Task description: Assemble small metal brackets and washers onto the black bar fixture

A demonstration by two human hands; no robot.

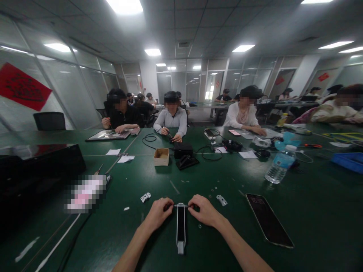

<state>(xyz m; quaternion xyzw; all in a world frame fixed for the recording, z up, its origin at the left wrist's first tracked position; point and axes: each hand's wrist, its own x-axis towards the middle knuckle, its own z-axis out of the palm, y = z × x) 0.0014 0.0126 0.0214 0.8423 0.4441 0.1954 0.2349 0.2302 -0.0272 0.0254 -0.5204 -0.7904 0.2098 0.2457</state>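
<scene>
A long, narrow piece with a silver-white frame and black middle (180,225) lies on the green table, its grey block end pointing towards me. Across its far end runs a thin metal rod (180,205). The fingers of my left hand (159,213) are pinched at the rod's left end. On the opposite end, my right hand (204,210) is closed in a similar pinch. My fingertips partly hide both rod ends. Small silver brackets lie beyond each hand, one at left (145,197) and one at right (221,200). A small ring (200,226) rests below my right hand.
A phone (269,220) lies to the right, with a water bottle (280,165) behind it. Further back stand a small open box (161,157) and a black device (185,160). A dark monitor (42,166) and cables occupy the left. Several people sit across the table.
</scene>
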